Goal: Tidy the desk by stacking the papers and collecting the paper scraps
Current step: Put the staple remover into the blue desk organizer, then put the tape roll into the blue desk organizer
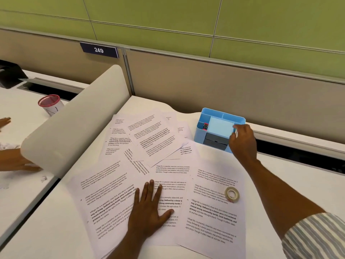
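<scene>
Several printed sheets [149, 139] lie scattered and overlapping across the white desk [280, 176], some turned at angles. My left hand [149, 208] rests flat on the sheets near the front, fingers spread, holding nothing. My right hand [241, 141] reaches to the back right, where its fingers curl around the front right corner of a blue desk organizer [211, 114]. A pale blue pad [218, 128] lies in the organizer. No scraps show on this desk.
A roll of clear tape [232, 193] lies on the right-hand sheet. A rounded white divider [74, 118] separates the neighbouring desk, where another person's hand [18, 163], a red mesh cup [49, 103] and small paper scraps [43, 178] are. A beige partition stands behind.
</scene>
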Demonstrator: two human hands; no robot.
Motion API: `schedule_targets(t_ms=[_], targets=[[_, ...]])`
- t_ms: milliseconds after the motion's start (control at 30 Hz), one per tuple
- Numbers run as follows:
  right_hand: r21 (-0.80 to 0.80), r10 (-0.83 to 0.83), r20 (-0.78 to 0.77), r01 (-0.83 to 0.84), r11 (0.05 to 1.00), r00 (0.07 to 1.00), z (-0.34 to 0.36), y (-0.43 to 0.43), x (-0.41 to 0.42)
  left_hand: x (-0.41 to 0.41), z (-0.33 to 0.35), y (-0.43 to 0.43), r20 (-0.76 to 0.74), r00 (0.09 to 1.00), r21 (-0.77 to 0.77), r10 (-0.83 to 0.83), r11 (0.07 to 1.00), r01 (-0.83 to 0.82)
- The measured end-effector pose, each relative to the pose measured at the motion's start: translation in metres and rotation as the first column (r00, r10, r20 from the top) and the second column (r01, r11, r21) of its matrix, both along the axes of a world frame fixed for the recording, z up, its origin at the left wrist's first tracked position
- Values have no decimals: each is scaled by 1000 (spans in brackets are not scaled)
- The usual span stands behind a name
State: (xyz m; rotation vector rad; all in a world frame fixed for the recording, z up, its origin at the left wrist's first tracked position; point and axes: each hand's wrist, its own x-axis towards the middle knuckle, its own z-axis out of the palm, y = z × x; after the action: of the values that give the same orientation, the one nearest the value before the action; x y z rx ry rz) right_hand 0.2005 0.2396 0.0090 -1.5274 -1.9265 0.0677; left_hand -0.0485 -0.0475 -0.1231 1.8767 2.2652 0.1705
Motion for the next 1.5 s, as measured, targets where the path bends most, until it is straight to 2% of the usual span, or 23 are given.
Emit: schedule_targets(t_ms=[100, 167, 233, 333, 500, 633, 867, 1000, 1133, 1300, 1400, 1500], targets=[[-191, 111, 64, -97, 977, 992, -14, -24, -2, 0, 3, 0, -11, 1000, 1, -5, 1000, 5], [-401, 172, 143, -102, 911, 975, -26, -38, 2, 1, 6, 0, -18, 1000, -5, -11, 1000, 11], [-546, 212, 209, -66, 835, 955, -35, -52, 10, 2, 9, 0, -23, 1000, -3, -16, 1000, 16], [-667, 244, 235, -26, 744, 941, -45, -69, 24, 3, 12, 0, -26, 1000, 0, -18, 1000, 18], [-766, 308, 267, 7, 643, 913, -51, -91, 38, 3, 13, 0, -26, 1000, -6, -18, 1000, 18], [-770, 353, 313, 19, 638, 882, -55, -103, 43, 3, 15, 0, -13, 1000, 6, -24, 1000, 24], [-744, 328, 314, 16, 668, 891, -53, -112, 39, 4, 19, -1, -1, 1000, 5, -28, 1000, 28], [-701, 250, 235, -15, 713, 939, -42, -105, 26, 4, 21, -2, -2, 999, 4, -34, 999, 34], [-601, 133, 134, -26, 799, 982, -16, -82, 6, 4, 21, -2, 1, 999, -2, -33, 999, 33], [-467, 68, 62, -32, 884, 996, 24, -32, -17, 3, 19, -3, -3, 999, -8, -43, 999, 43], [-417, 13, 86, 24, 909, 996, 41, -5, -27, 2, 18, -2, -5, 999, -6, -40, 999, 40], [-442, 24, 146, 44, 896, 989, 46, 16, -32, 2, 16, -2, 9, 999, 1, -42, 999, 42]])
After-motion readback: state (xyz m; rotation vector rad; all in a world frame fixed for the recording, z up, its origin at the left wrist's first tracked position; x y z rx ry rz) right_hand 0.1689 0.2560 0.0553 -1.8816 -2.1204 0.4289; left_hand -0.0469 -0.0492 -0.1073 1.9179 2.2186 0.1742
